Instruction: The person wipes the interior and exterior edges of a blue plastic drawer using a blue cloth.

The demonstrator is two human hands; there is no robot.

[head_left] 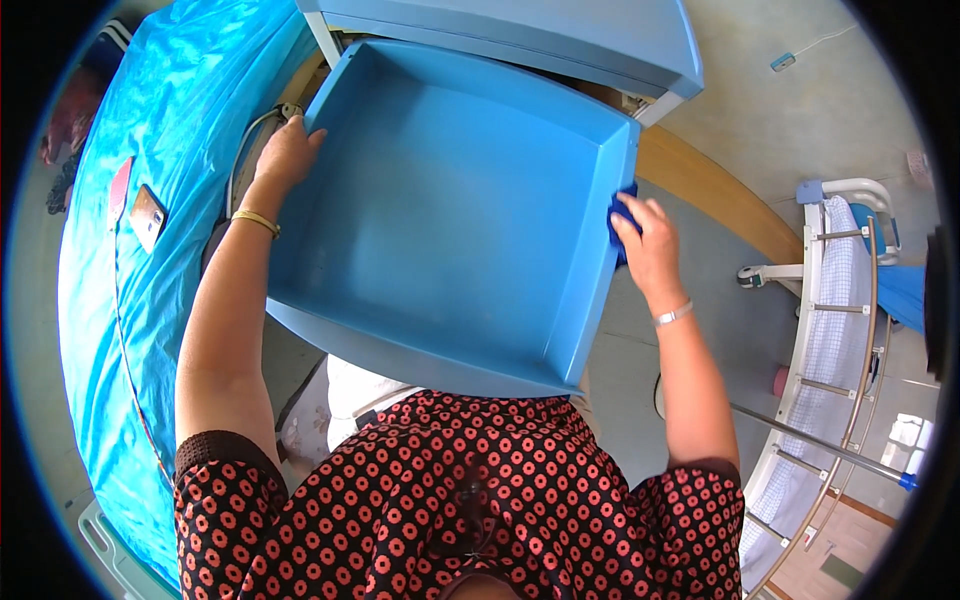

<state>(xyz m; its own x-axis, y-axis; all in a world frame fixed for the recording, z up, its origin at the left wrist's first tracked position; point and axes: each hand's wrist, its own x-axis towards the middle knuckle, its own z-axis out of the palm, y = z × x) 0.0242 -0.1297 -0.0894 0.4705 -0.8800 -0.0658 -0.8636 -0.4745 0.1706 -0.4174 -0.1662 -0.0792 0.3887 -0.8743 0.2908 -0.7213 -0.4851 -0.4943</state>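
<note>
An empty light blue drawer (440,230) is pulled far out in front of me, its front panel close to my body. My left hand (287,155) is at the drawer's far left rim, its fingers closed on the edge and the thumb towards the inside. On the opposite side, my right hand (650,240) presses a bunched dark blue cloth (621,225) against the outer face of the right wall. Part of the cloth is hidden under the fingers. Behind the drawer stands the blue cabinet (520,35) with a pale frame.
At the left is a bed under a shiny turquoise cover (180,300), with a phone (148,217) and a red flat item (121,185) with a cord. To the right stands a bed with metal side rails (860,330). A long metal pole (820,445) reaches across the lower right.
</note>
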